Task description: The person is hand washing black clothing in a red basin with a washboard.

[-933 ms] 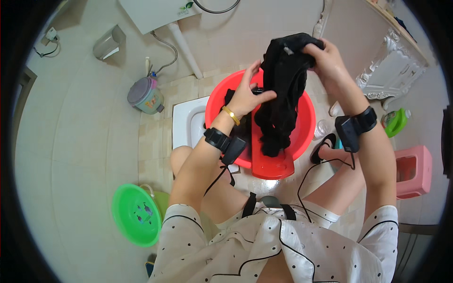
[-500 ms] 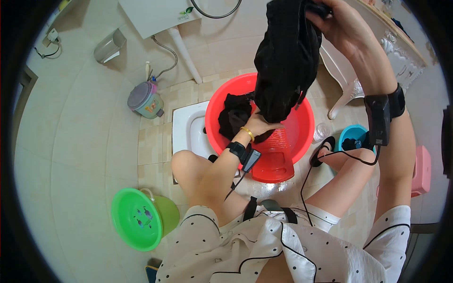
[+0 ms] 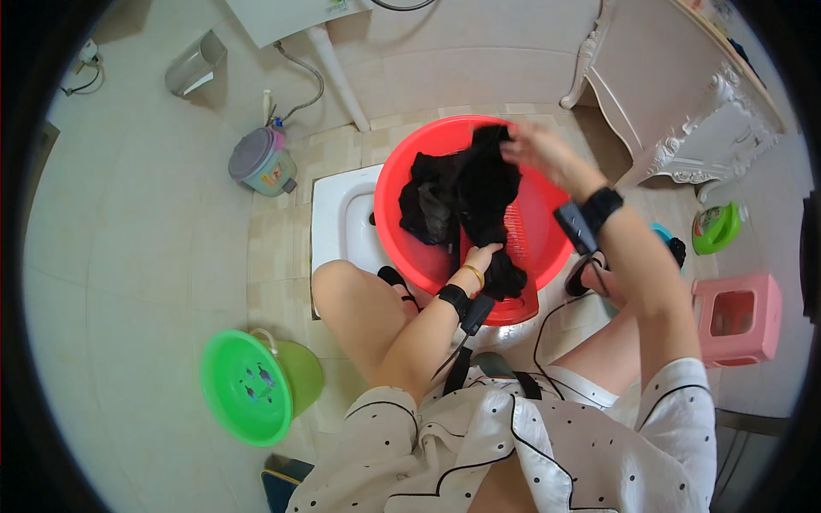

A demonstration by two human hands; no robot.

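Note:
A red basin [image 3: 561, 248] on the floor holds bundled black clothing [image 3: 428, 205] on its left side. A ridged red washboard [image 3: 516, 239] leans over the near rim. My left hand [image 3: 481, 258] is closed around a wet-looking black garment [image 3: 490, 184], part of which hangs over the washboard. My right hand [image 3: 540, 154] is at that garment's far end, by the basin's upper right; its fingers are smeared by motion, so their grip cannot be made out. Both wrists wear black strapped devices.
Left of the basin is a white squat toilet [image 3: 351, 218]. A green bucket [image 3: 286, 393] stands lower left, a lidded bin [image 3: 267, 167] farther back. At right are a pink stool [image 3: 740, 321], a green bottle [image 3: 717, 228], a carved white cabinet [image 3: 650, 94] and a partly hidden blue tub [image 3: 660, 231].
The black garment has come down from above the basin into it. My right hand has lowered with it, toward the left. My left hand has moved slightly nearer, over the washboard.

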